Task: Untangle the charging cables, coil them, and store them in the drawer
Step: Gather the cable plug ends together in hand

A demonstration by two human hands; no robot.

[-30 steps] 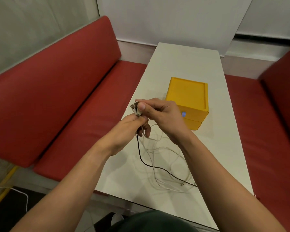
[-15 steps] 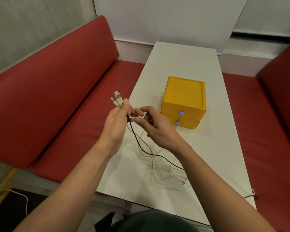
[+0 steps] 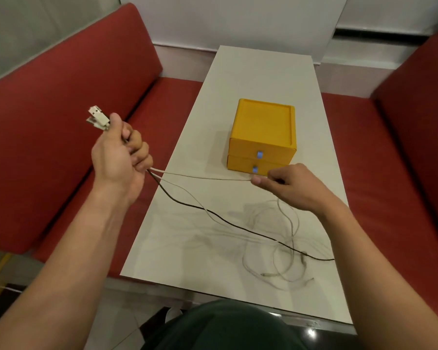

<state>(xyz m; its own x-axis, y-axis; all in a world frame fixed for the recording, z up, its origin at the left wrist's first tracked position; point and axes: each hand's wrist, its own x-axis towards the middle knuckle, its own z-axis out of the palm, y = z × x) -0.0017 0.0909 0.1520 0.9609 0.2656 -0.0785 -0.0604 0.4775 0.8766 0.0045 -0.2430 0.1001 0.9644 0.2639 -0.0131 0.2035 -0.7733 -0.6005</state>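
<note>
The left hand [image 3: 119,160] is clenched in a fist below the USB plugs [image 3: 98,118], which protrude above the thumb. The right hand [image 3: 288,188] pinches one white cable [image 3: 202,176], stretched taut between both hands. A black cable [image 3: 225,222] runs from the left fist down to the loose white cables [image 3: 283,248] on the near end of the counter [image 3: 263,72]. The yellow drawer box [image 3: 263,127] stands behind the right hand, both drawers closed.
</note>
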